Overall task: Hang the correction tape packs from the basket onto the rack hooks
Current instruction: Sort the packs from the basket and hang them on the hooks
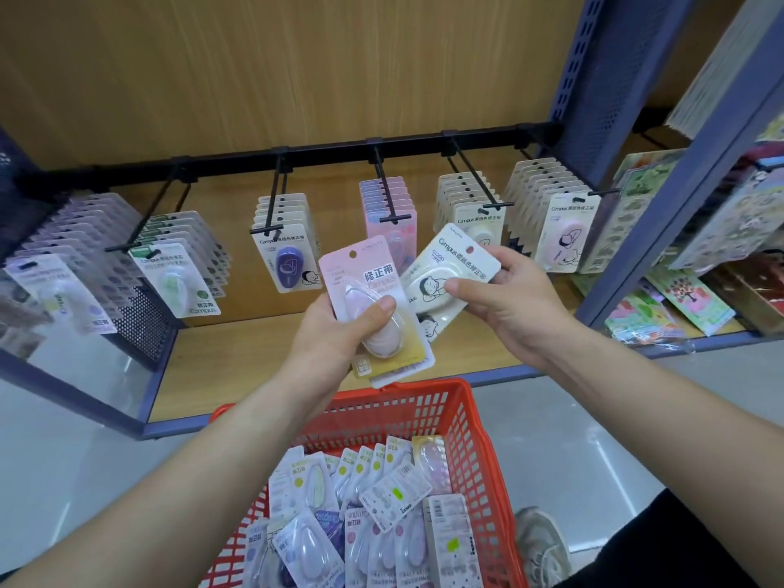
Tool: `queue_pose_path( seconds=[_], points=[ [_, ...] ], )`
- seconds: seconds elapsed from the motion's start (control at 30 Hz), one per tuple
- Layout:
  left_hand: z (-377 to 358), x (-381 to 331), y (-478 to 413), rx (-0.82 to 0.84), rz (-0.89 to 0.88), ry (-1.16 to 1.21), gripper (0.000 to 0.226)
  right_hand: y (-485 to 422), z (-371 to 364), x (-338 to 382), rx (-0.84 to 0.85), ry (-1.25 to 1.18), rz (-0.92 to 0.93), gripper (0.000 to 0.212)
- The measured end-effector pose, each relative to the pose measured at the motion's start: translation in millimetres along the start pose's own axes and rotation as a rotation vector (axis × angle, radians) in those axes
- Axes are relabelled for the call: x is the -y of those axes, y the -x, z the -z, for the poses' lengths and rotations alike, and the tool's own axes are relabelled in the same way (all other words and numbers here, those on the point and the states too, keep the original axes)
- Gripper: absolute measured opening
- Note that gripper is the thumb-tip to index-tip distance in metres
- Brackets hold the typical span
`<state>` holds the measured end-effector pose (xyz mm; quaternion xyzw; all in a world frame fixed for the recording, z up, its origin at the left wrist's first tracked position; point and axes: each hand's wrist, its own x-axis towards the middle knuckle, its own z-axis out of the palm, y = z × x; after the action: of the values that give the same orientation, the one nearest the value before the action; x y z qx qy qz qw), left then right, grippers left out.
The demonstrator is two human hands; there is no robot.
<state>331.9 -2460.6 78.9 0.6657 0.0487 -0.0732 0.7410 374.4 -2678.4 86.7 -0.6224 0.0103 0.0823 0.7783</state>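
Head view. The left hand point(335, 333) grips a small stack of packs, thumb curled across the blister of the front pink pack point(373, 307), fingers behind. The right hand point(509, 299) pinches a cream pack point(449, 273) by its right edge, thumb on the face. That pack is tilted, its lower left corner just beside the pink pack.

Both hands are above the far rim of the red basket point(479, 439), which holds more packs point(382, 502) in a loose heap. Beyond the hands, a black bar point(322, 157) carries the hooks. The pink row point(388, 205) and the cream row point(471, 205) hang directly behind the hands, each filled close to the hook tip.

Below the hooks is a wooden shelf point(254, 354) with a blue edge. Sticker sheets point(679, 307) fill the right bay. The floor point(63, 460) is pale and glossy. A shoe point(543, 541) stands right of the basket.
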Motion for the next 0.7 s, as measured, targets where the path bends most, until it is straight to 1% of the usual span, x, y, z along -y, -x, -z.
queue_pose_path(
  seconds=[0.03,0.1,0.17,0.2,0.27,0.37,0.53,0.7],
  points=[
    [0.4,0.4,-0.7,0.021,0.019,-0.015,0.058,1.1,-0.2,1.1,-0.01,-0.018,-0.012,0.046],
    [0.2,3.7,-1.4,0.089,0.058,-0.109,0.057,-0.8,3.3,1.7,-0.021,-0.01,-0.027,0.036],
    [-1.1,9.8,-1.3,0.144,0.078,-0.227,0.046,-7.3,10.3,2.6,-0.038,0.051,-0.028,0.031],
    [-1.3,12.5,-1.4,0.144,0.078,-0.265,0.04,-12.9,15.7,2.3,-0.055,0.085,-0.023,0.029],
    [-2.0,15.4,-2.1,0.121,0.076,-0.3,0.037,-26.6,29.9,0.0,-0.112,0.147,-0.012,0.025],
    [-1.5,15.2,-4.2,0.076,0.066,-0.325,0.041,-45.7,45.3,-4.2,-0.21,0.195,0.007,0.029],
    [0.5,15.1,-7.5,0.021,0.075,-0.311,0.049,-67.3,48.2,-10.5,-0.326,0.193,0.036,0.024],
    [4.1,16.6,-11.9,0.017,0.078,-0.287,0.068,-77.1,46.6,-14.1,-0.372,0.216,0.071,0.025]
  ],
)
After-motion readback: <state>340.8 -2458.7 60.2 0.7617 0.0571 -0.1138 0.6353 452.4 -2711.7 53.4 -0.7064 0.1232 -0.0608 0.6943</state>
